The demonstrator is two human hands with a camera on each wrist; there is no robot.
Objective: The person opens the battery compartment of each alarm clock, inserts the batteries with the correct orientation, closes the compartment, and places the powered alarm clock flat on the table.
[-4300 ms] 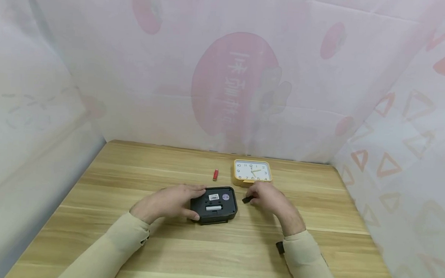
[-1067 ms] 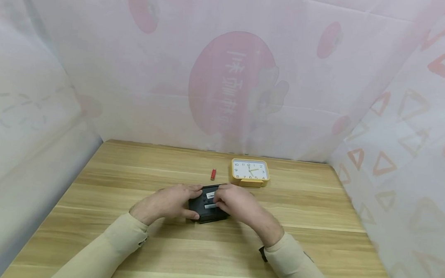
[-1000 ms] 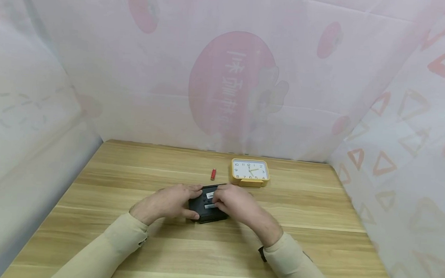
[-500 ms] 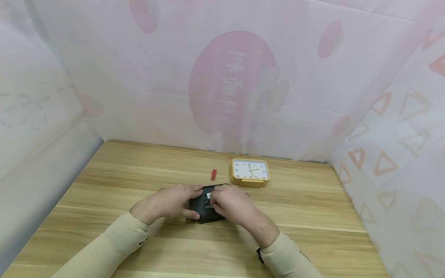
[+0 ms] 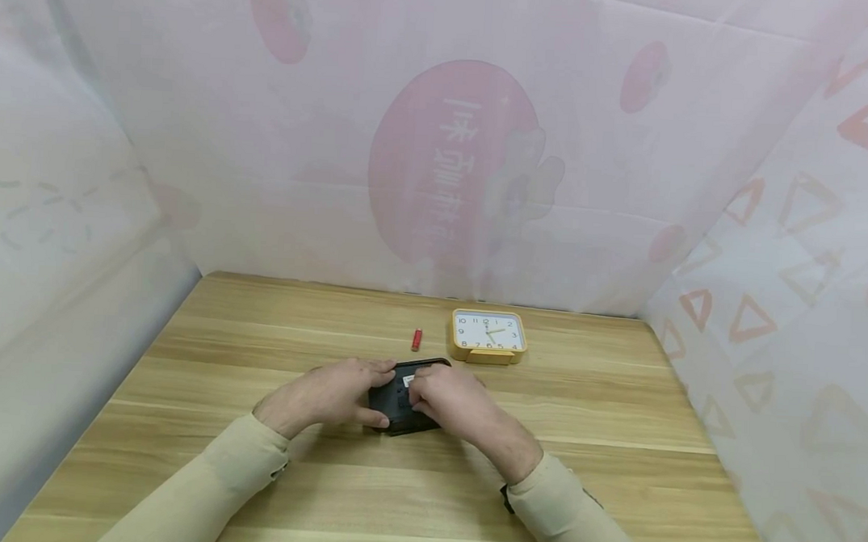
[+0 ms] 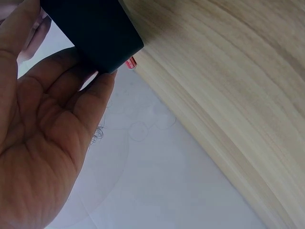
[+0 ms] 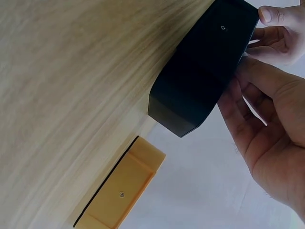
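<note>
The left hand (image 5: pixel 337 392) grips the left end of the black case (image 5: pixel 400 413), fingers at its far edge, thumb at its near one. The case lies on the surface (image 5: pixel 395 496), long axis roughly left to right, directly beneath the right hand (image 5: pixel 457 397), whose fingers bend together over its back; whether they pinch anything is hidden. Both hands touch it equally closely.
</note>
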